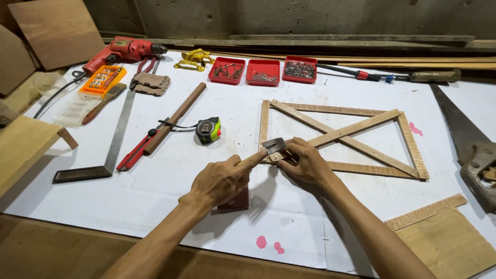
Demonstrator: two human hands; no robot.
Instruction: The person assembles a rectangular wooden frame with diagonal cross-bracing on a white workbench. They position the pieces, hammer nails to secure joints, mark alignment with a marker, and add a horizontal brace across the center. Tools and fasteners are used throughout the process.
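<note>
Along the worktop's (155, 196) far edge: a red drill (124, 51), three red nail trays (263, 71); a handsaw (462, 134) at its right edge.

Even, moderately bright light from above — white bench cover (155, 170) well lit, no hard glare. Soft shadows under the left hand (219, 181) and right hand (305, 163), falling toward the viewer. Concrete wall (310, 15) dimmer. Focus sharp mid-frame; wide-angle bending at edges — corners slightly darker.

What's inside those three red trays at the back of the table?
Each of the three red trays holds a loose heap of small metal nails or screws; which kind is too small to tell. The tray floors beneath the heaps are partly covered.
</note>
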